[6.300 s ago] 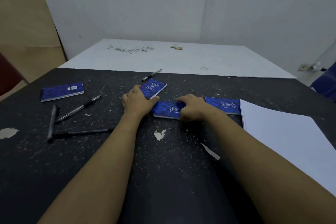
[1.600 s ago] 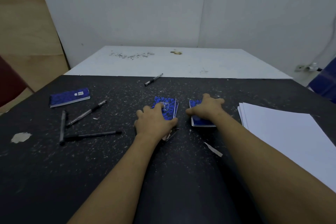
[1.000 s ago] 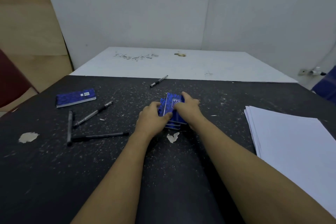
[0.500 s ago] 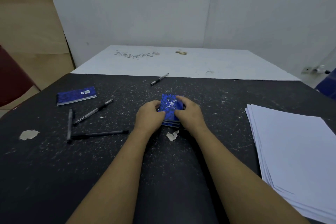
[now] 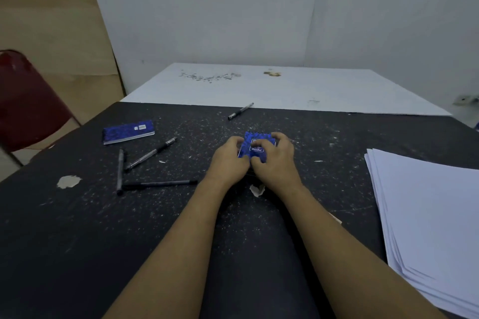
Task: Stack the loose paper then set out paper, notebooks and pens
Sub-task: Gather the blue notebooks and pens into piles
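Observation:
A small pile of blue notebooks lies at the middle of the black table. My left hand grips its left side and my right hand grips its right side, thumbs on the top cover. Another blue notebook lies alone at the far left. Three black pens lie loose left of my hands, and a fourth pen is near the table's far edge. A stack of white paper sits at the right.
A white table adjoins the far edge of the black one, against a pale wall. A dark red chair stands at the left. Chipped patches mark the black surface.
The notebooks that lay apart have been brought together into one pile between my hands. Since half a second ago both hands have closed in tighter on the pile.

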